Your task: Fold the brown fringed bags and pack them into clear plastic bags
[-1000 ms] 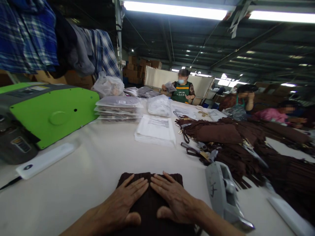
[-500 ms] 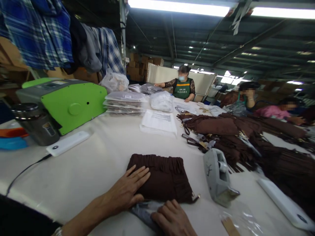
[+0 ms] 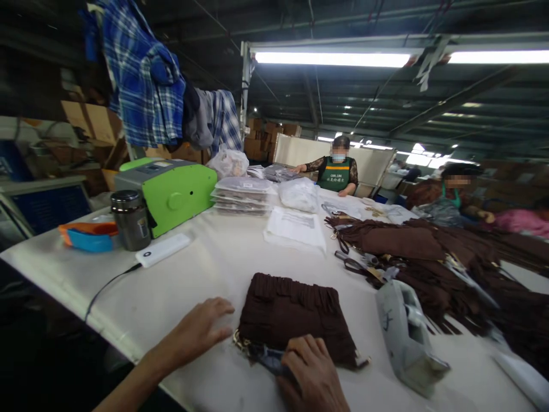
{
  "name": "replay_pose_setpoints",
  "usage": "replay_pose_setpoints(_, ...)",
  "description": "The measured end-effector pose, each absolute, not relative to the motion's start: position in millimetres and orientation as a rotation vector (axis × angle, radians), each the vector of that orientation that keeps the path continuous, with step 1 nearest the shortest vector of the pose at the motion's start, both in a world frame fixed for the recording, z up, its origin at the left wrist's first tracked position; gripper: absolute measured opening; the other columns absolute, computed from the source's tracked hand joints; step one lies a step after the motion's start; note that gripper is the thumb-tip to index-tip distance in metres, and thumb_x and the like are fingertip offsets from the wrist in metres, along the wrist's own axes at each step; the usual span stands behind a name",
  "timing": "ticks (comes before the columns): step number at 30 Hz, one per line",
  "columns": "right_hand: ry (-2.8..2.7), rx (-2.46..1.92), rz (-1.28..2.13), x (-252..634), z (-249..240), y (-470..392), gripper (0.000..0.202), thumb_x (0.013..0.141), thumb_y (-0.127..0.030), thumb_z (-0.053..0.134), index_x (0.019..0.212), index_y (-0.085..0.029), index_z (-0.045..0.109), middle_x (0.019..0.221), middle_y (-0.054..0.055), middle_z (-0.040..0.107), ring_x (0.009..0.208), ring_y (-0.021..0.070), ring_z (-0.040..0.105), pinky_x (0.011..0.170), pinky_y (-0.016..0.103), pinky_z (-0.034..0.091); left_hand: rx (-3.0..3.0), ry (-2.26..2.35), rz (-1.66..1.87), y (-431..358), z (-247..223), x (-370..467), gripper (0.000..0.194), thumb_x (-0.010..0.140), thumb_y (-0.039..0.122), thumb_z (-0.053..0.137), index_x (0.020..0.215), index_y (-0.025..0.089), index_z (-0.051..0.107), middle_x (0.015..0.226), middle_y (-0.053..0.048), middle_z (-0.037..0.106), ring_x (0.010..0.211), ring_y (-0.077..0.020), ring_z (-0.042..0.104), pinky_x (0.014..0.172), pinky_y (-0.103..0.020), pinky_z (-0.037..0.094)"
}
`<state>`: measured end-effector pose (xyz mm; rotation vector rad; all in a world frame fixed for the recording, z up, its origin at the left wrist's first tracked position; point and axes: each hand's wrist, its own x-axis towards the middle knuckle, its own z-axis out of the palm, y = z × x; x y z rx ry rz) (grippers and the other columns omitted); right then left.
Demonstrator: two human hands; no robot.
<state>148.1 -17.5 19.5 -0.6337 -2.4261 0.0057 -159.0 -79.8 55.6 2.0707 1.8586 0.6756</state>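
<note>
A dark brown pouch (image 3: 295,315) with a gathered top and gold-coloured metal fittings at its lower corners lies flat on the white table (image 3: 171,309). Just left of the pouch, my left hand (image 3: 203,326) hovers with its fingers stretched out and holds nothing. My right hand (image 3: 313,372) is at the pouch's near edge. Its fingers curl round a grey-blue plastic-looking strip (image 3: 271,359) that sticks out along that edge; part of the strip is hidden under the hand.
Right of the pouch stands a grey tape dispenser (image 3: 409,337), with brown fringed bags (image 3: 398,240) piled behind. Farther back are papers (image 3: 295,226) and bagged goods (image 3: 242,194). A green machine (image 3: 180,191), dark flask (image 3: 131,220) and white power bank (image 3: 165,250) sit left. Co-workers sit opposite.
My left hand has lifted off the pouch and moved to its left, uncovering the left corner's metal fitting. My right hand stays at the near edge. The camera view has swung left.
</note>
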Motion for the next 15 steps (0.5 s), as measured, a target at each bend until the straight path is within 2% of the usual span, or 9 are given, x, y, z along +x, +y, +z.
replay_pose_setpoints(2, -2.387, -0.660, 0.033, 139.8, 11.3, -15.3, 0.017, 0.086, -0.033, 0.059, 0.072, -0.023, 0.055, 0.079, 0.000, 0.060, 0.075, 0.0197, 0.049, 0.068, 0.034, 0.028, 2.098, 1.933, 0.526, -90.0, 48.3, -142.0, 0.047, 0.074, 0.043, 0.072, 0.118, 0.027, 0.062, 0.134, -0.008, 0.059, 0.124, -0.0329, 0.052, 0.105, -0.050, 0.041)
replay_pose_setpoints(4, -2.370, -0.694, 0.051, 135.5, 7.0, -12.9, 0.016, 0.086, -0.029, 0.057, 0.071, -0.023, 0.054, 0.079, 0.001, 0.060, 0.076, 0.0200, 0.049, 0.069, 0.034, 0.028, 2.107, 2.008, 0.478, -92.1, 45.6, -122.8, 0.048, 0.073, 0.037, 0.074, 0.117, 0.027, 0.060, 0.132, -0.008, 0.059, 0.123, -0.0323, 0.052, 0.105, -0.049, 0.040)
replay_pose_setpoints(8, -2.379, -0.702, 0.084, 135.7, 14.4, -12.5, 0.011, 0.082, -0.030, 0.063, 0.077, -0.023, 0.055, 0.082, 0.000, 0.061, 0.078, 0.0205, 0.050, 0.071, 0.035, 0.029, 2.051, 2.068, 0.530, -82.0, 52.4, -102.5, 0.010, 0.085, 0.022, 0.058, 0.095, 0.023, 0.061, 0.107, -0.005, 0.067, 0.105, -0.0248, 0.060, 0.095, -0.041, 0.044)
replay_pose_setpoints(9, -2.395, -0.707, 0.094, 135.6, 18.1, -13.2, 0.013, 0.079, -0.032, 0.066, 0.081, -0.024, 0.056, 0.084, 0.001, 0.061, 0.079, 0.0210, 0.051, 0.071, 0.035, 0.030, 2.039, 2.072, 0.537, -79.0, 54.6, -101.8, 0.007, 0.086, 0.019, 0.055, 0.089, 0.023, 0.060, 0.101, -0.005, 0.067, 0.101, -0.0242, 0.060, 0.092, -0.040, 0.044)
replay_pose_setpoints(12, -2.405, -0.763, 0.082, 132.3, 26.2, -15.1, 0.023, 0.073, -0.034, 0.072, 0.086, -0.024, 0.057, 0.090, 0.001, 0.063, 0.082, 0.0226, 0.052, 0.073, 0.036, 0.031, 2.011, 2.083, 0.548, -72.3, 57.7, -104.6, 0.011, 0.089, 0.017, 0.047, 0.082, 0.023, 0.055, 0.091, -0.003, 0.065, 0.090, -0.0233, 0.060, 0.085, -0.039, 0.044)
replay_pose_setpoints(15, -2.381, -0.801, 0.016, 127.8, 27.3, -13.8, 0.019, 0.073, -0.028, 0.072, 0.080, -0.024, 0.055, 0.088, -0.001, 0.063, 0.080, 0.0222, 0.052, 0.074, 0.035, 0.031, 1.958, 2.102, 0.577, -71.9, 57.0, -109.6, 0.019, 0.095, 0.023, 0.037, 0.083, 0.023, 0.052, 0.088, -0.003, 0.064, 0.085, -0.0210, 0.060, 0.079, -0.035, 0.044)
